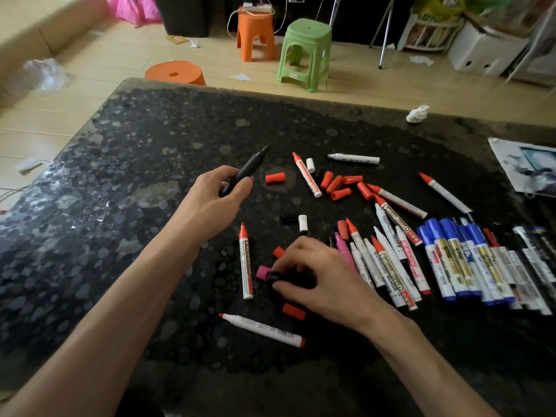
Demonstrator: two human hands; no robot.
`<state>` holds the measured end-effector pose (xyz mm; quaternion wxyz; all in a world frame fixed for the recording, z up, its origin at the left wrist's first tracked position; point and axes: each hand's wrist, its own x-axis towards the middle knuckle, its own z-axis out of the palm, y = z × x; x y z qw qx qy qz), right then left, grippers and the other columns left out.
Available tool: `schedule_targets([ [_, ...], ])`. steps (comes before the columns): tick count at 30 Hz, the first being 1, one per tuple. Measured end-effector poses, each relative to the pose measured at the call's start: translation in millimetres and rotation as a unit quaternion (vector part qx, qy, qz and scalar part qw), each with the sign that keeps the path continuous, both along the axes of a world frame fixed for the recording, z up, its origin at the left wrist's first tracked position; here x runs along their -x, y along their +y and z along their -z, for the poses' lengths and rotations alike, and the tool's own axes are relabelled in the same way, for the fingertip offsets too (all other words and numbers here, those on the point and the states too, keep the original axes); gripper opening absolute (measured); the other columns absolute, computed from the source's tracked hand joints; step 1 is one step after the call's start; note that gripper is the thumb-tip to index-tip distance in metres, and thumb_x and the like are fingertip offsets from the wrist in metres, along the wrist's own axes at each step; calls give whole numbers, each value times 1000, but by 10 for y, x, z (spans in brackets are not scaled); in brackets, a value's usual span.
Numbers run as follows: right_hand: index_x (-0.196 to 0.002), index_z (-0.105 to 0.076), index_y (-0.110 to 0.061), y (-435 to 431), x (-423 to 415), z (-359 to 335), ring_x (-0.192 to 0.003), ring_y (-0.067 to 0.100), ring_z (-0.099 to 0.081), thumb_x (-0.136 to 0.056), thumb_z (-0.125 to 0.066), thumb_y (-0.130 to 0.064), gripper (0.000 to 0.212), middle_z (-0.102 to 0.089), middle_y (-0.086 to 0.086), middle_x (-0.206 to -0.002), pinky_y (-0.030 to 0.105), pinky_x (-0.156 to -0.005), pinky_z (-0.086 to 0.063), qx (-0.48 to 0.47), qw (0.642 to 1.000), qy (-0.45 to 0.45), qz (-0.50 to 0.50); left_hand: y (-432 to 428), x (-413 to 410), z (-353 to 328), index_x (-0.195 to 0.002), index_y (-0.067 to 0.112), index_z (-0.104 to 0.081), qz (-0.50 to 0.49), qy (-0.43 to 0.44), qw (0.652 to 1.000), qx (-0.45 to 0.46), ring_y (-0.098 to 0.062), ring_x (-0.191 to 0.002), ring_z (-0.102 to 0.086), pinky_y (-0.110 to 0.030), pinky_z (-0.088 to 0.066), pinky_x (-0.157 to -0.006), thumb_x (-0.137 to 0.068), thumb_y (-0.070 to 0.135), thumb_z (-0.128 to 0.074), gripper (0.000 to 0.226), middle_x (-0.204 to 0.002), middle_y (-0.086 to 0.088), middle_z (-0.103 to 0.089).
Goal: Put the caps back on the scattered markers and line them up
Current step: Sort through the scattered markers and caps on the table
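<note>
Two slim forearms, one at the left and one at the right, were bare along all their visible length. The left grip and the right grip were bare hands with long fingers; tendons stood out at the right wrist.

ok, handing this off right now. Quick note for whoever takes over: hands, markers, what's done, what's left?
Left hand grips an uncapped black marker.
Right hand pinches what looks like a dark cap on the table, next to a pink cap.
Done: capped blue markers lie in a row at the right, with dark markers beyond them.
Left: many red markers and a pink marker are uncapped. Loose red caps sit mid-table, with white caps nearby. Cap them and add them to the row.
</note>
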<state>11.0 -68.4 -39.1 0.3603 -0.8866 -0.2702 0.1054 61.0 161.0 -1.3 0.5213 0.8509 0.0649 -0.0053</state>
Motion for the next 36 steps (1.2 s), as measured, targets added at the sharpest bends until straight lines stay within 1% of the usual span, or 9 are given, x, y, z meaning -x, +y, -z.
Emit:
schedule_targets([
  [4, -115, -72, -27, -253, -42, -135, -94, 8, -72, -98, -72, -23, 18, -74, -15, -102, 29, -86, -57, -134, 982, 71, 113, -54, 51, -20, -106, 25, -72, 129, -28, 990, -42, -12, -59, -45, -29, -36, -58, -105, 30, -55, 18, -69, 0, -52],
  [7, -117, -74, -29, -457, -123, -211, -100, 7, -72, -99, -70, -21, 20, -75, -17, -106, 35, -92, -59, -167, 968, 32, 185, -166, 99, 18, -112, 33, -74, 221, -32, 971, -83, -1, -64, -53, -16, -40, -63, -102, 25, -60, 18, -71, 17, -62],
  [10, -119, -74, -30, -630, -129, -303, -107, 2, -70, -98, -71, -18, 24, -74, -21, -111, 30, -97, -58, -187, 955, 19, 231, -263, 128, 61, -117, 34, -75, 255, -30, 961, -99, 4, -73, -62, -12, -42, -70, -99, 25, -66, 22, -80, 26, -69],
  [14, -117, -75, -29, -704, -44, -293, -109, -1, -70, -94, -75, -13, 28, -75, -20, -111, 28, -97, -58, -211, 942, 13, 262, -329, 155, 52, -120, 31, -75, 269, -23, 958, -96, 3, -68, -61, -11, -43, -65, -98, 25, -68, 24, -76, 25, -68],
  [19, -117, -75, -27, -745, 23, -277, -110, 3, -70, -93, -76, -13, 28, -76, -16, -110, 31, -97, -58, -213, 944, 36, 250, -332, 150, 85, -120, 38, -74, 283, -21, 954, -95, -18, -87, -70, -38, -55, -83, -99, 30, -67, 23, -94, 6, -76],
  [24, -117, -75, -26, -743, 31, -303, -110, 4, -70, -93, -77, -14, 27, -76, -14, -111, 27, -96, -57, -215, 946, 44, 237, -338, 146, 109, -119, 41, -73, 275, -22, 956, -100, -12, -81, -69, -32, -54, -76, -97, 34, -67, 24, -90, 10, -75],
  [30, -100, -76, -19, -828, 13, -261, -98, 11, -75, -88, -81, -15, 13, -79, -6, -102, 30, -86, -60, -282, 904, 93, 306, -344, 144, 107, -119, 45, -72, 263, -24, 959, -99, -4, -76, -67, -18, -47, -69, -98, 34, -66, 25, -87, 19, -74],
  [33, -105, -75, -19, -815, 10, -231, -91, 11, -76, -93, -76, -20, 12, -78, -5, -97, 31, -78, -62, -246, 922, 100, 280, -383, 147, 97, -119, 44, -72, 260, -26, 961, -93, -2, -76, -66, -13, -45, -68, -98, 33, -66, 25, -86, 21, -73],
  [36, -125, -73, -31, -794, 19, -175, -105, 4, -69, -99, -65, -40, 29, -73, -15, -109, 28, -89, -58, -156, 954, 53, 252, -425, 153, 104, -120, 43, -72, 255, -30, 962, -93, -2, -83, -68, -13, -46, -72, -98, 32, -67, 25, -90, 21, -74],
])
